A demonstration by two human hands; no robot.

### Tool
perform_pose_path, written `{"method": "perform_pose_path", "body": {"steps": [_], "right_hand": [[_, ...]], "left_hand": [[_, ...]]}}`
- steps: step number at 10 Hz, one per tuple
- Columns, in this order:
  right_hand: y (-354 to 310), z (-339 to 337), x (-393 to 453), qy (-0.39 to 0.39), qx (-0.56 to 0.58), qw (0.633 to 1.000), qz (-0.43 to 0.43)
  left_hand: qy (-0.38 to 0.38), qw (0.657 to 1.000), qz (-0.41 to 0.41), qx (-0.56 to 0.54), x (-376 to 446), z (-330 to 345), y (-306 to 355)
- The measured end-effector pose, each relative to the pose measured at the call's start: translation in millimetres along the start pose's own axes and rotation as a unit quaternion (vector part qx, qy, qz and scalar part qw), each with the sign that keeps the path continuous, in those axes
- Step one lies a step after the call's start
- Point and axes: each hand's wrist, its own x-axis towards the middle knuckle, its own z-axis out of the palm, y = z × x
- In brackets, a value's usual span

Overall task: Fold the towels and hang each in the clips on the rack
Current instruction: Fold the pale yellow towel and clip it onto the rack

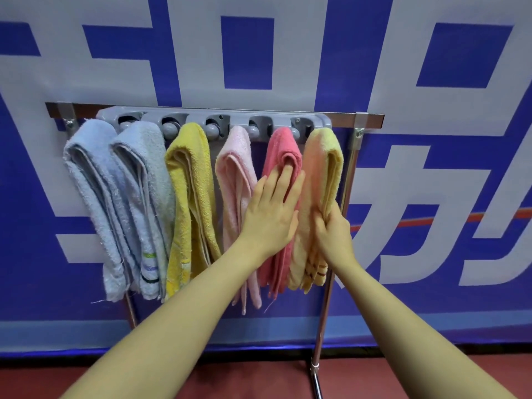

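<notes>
Several folded towels hang from the grey clip bar [239,118] of the rack. From the left come two light blue towels [95,197] [144,191], a yellow towel [190,191], a pale pink towel [234,180], a coral-red towel [283,151] and a peach-yellow towel [322,168] at the right end. My left hand [272,214] lies flat with straight fingers against the coral-red towel. My right hand [334,234] grips the middle of the peach-yellow towel, fingers curled round its fold.
The rack stands on chrome legs [324,298] on a red floor [259,378]. Close behind it hangs a blue and white banner [431,168]. A brown crossbar [371,118] carries the clip bar.
</notes>
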Motion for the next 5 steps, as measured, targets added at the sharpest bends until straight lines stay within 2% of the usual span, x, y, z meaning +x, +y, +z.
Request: {"method": "perform_pose_path", "body": {"steps": [3,5], "right_hand": [[-14.4,-19.7,-55.4,-0.056,-0.143,0.988,0.028],[-53.1,-33.5,-109.8,-0.104,-0.211,0.972,0.004]], "left_hand": [[-0.093,0.996,-0.010,-0.002,-42.6,-44.0,-7.1],[-0.125,0.992,-0.031,-0.014,-85.2,-100.8,-15.4]]}}
